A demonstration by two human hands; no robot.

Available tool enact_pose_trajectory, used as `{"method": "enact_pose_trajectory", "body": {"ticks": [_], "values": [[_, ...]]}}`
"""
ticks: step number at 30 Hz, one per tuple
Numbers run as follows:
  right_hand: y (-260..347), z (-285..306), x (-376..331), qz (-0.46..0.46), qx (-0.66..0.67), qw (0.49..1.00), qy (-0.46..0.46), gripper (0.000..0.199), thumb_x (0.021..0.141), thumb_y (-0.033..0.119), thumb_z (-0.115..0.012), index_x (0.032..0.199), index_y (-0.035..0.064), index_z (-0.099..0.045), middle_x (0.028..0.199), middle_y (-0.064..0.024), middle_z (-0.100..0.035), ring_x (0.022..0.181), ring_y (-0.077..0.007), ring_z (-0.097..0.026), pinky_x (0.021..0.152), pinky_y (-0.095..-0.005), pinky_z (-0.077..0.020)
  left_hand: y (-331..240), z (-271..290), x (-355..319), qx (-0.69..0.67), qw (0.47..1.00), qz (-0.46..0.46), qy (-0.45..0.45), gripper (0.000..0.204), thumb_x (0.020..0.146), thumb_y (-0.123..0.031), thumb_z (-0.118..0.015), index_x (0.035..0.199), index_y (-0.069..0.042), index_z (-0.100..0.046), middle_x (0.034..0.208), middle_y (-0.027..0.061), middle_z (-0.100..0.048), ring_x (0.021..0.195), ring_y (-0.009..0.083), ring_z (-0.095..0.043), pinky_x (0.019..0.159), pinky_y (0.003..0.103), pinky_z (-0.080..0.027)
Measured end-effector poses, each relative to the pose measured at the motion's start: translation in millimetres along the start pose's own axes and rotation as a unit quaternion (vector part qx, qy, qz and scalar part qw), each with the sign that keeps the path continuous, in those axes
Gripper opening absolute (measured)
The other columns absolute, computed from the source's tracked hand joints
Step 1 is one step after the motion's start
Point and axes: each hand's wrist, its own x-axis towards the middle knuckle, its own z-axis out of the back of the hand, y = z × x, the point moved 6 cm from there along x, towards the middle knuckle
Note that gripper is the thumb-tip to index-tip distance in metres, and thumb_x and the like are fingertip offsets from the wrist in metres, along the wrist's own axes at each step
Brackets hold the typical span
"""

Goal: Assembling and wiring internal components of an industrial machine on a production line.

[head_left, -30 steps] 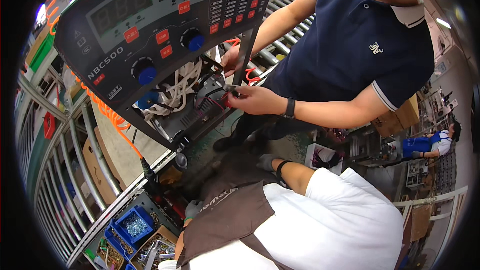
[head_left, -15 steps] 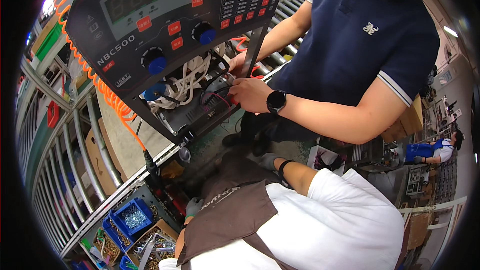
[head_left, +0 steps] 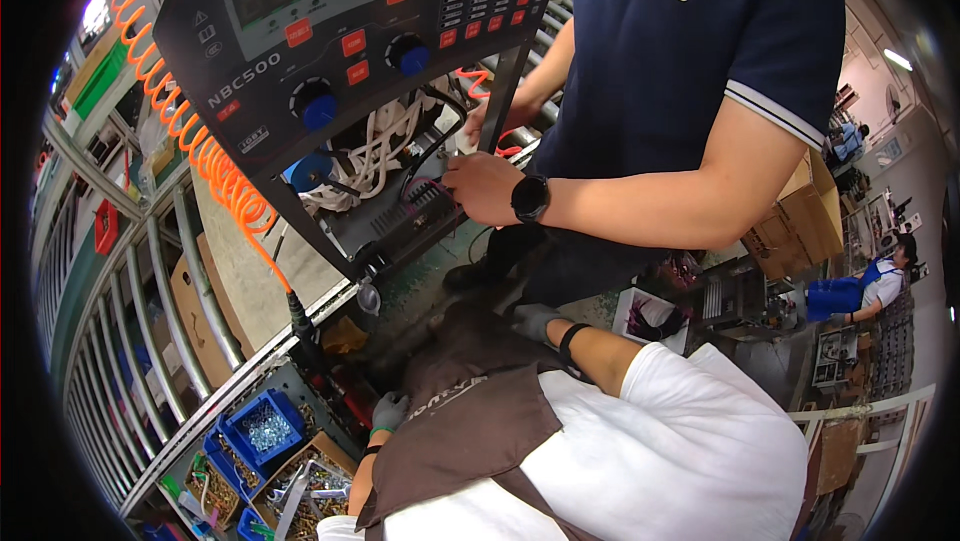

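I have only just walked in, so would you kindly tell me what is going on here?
A co-worker in a dark blue shirt has a bare hand near the wires below a machine's front panel. The wearer's gloved left hand is close to a red object, and the gloved right hand is beside the brown apron; whether either holds anything is unclear.

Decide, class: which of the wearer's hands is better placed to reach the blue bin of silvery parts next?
Probably the left hand: it lies nearer the blue bin. The right hand is farther off, past the brown apron. Whether either holds anything is unclear.
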Motion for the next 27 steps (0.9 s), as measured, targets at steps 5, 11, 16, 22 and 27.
{"method": "enact_pose_trajectory", "body": {"ticks": [5, 11, 16, 22, 27], "values": [[47.6, 23.2, -35.6, 0.063, 0.007, 0.998, -0.02, 0.036, 0.085, 0.038, -0.054, 0.11, 0.0119, -0.059, 0.107, -0.015, -0.062, 0.1, -0.0333, -0.058, 0.085, -0.0408, -0.0453, -61.1, 13.9, -35.7, -0.049, 0.998, -0.038, 0.002, 0.045, 0.081, -0.035, -0.057, 0.112, -0.002, -0.059, 0.109, 0.0196, -0.062, 0.105, 0.0316, -0.059, 0.088, 0.036, -0.045], [97.4, 25.8, -56.6, 0.217, 0.058, 0.974, -0.012, 0.029, 0.086, 0.033, -0.056, 0.101, 0.0091, -0.058, 0.093, -0.0135, -0.062, 0.087, -0.0312, -0.061, 0.079, -0.0388, -0.046, -70.0, -8.1, -29.8, -0.144, 0.984, -0.109, 0.004, 0.042, 0.083, -0.031, -0.058, 0.11, 0.001, -0.059, 0.106, 0.0188, -0.063, 0.1, 0.0269, -0.06, 0.087, 0.033, -0.045], [92.0, 42.8, -32.3, 0.13, 0.45, 0.883, -0.015, 0.023, 0.089, 0.022, -0.055, 0.105, 0.0061, -0.055, 0.082, -0.0046, -0.058, 0.069, -0.0124, -0.057, 0.062, -0.0271, -0.0478, -117.3, 5.5, -62.8, -0.186, 0.966, -0.18, -0.022, 0.039, 0.086, -0.028, -0.057, 0.111, 0.002, -0.058, 0.104, 0.0158, -0.063, 0.097, 0.0232, -0.06, 0.085, 0.031, -0.045], [109.9, 59.6, -68.6, 0.244, 0.318, 0.916, -0.035, 0.027, 0.088, 0.025, -0.058, 0.107, 0.0057, -0.056, 0.083, -0.0044, -0.059, 0.07, -0.0121, -0.057, 0.065, -0.0283, -0.048, -183.9, -4.8, -108.5, -0.391, 0.908, -0.125, 0.084, 0.042, 0.091, -0.034, -0.052, 0.12, -0.004, -0.053, 0.102, 0.0088, -0.06, 0.09, 0.0202, -0.059, 0.078, 0.032, -0.048], [120.6, 63.6, -122.3, 0.293, 0.139, 0.946, -0.028, 0.034, 0.085, 0.031, -0.062, 0.109, 0.0068, -0.056, 0.096, -0.0094, -0.063, 0.088, -0.0203, -0.062, 0.075, -0.0327, -0.0473, -231.9, -47.3, -129.5, -0.57, 0.768, -0.024, 0.291, 0.048, 0.094, -0.043, -0.04, 0.129, -0.009, -0.043, 0.113, 0.0098, -0.055, 0.095, 0.0241, -0.056, 0.084, 0.043, -0.046]]}}
